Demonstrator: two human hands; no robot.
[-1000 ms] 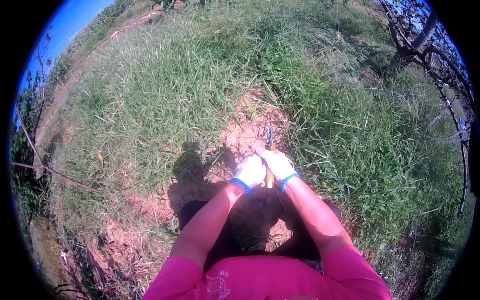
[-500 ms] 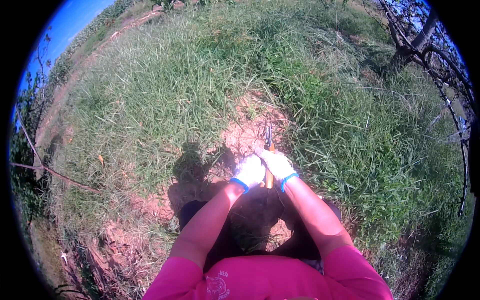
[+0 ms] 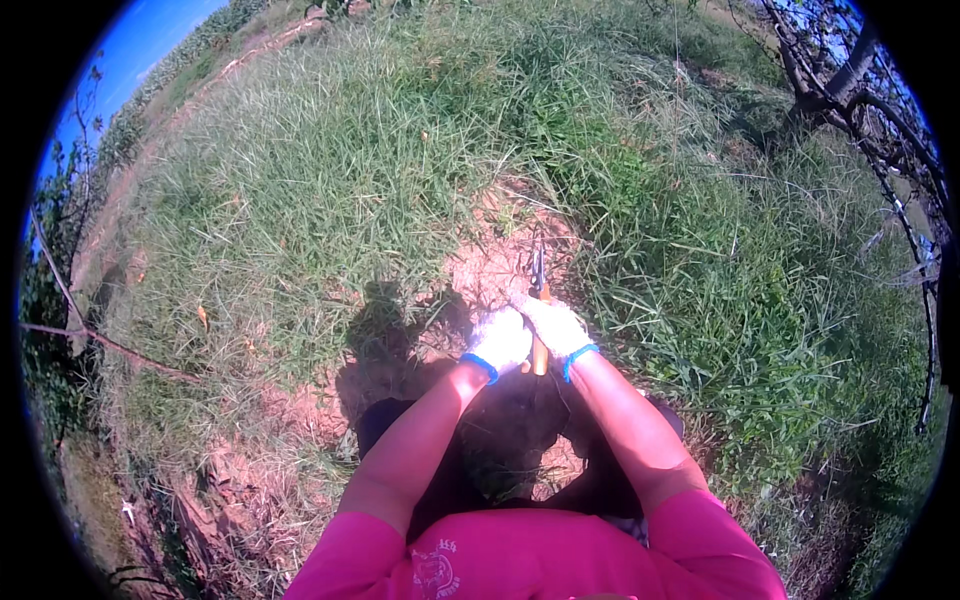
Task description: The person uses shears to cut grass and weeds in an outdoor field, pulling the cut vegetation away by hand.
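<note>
Both hands wear white knit gloves with blue cuffs and meet in front of my knees. My right hand [image 3: 556, 326] is closed round a pair of pruning shears [image 3: 541, 355] with yellow-orange handles. The dark blades point away from me over bare soil. My left hand [image 3: 498, 338] is closed and pressed against the right one, at the left side of the handles. Its fingertips are hidden, and glare washes out detail on both gloves. The handle ends stick out between my wrists.
Reddish bare soil [image 3: 490, 265] lies just beyond the hands, with tall grass [image 3: 350, 160] around it. A bare branch [image 3: 110, 346] reaches in from the left. At the right stands a tree trunk [image 3: 850, 70] with hanging dark branches. My shadow [image 3: 380, 350] falls to the left.
Almost nothing differs. Both hands stay together on the shears, and the blades keep nearly the same place over the soil.
</note>
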